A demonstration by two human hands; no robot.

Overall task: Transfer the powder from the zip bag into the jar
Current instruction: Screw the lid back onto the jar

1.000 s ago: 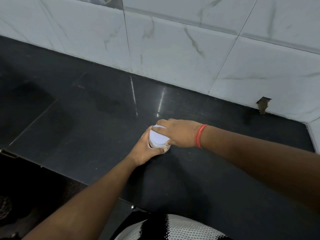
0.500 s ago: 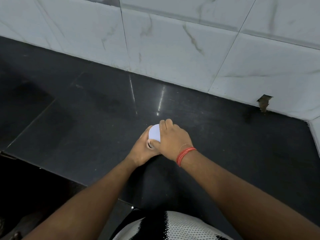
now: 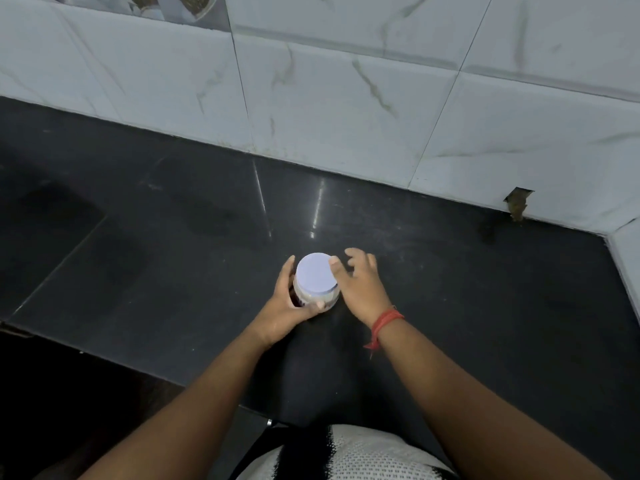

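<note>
Since 0.5 s ago the right hand [image 3: 360,289] has come off the white lid [image 3: 316,272] and now sits just beside the jar [image 3: 315,296] on its right, fingers spread and loose, one fingertip at the lid's edge, holding nothing. Left hand [image 3: 282,306] grips the jar's side w/ fingers and thumb curled round it; jar stands upright, lid on, on the black countertop [image 3: 173,254] approx. mid-frame. Red thread [image 3: 384,322] on the right wrist, white marble-look wall tiles [image 3: 346,116] behind; no zip bag visible.

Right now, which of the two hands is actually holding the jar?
The left hand grips the jar around its side. The right hand, with the red wrist thread, hangs open beside the white lid.
</note>
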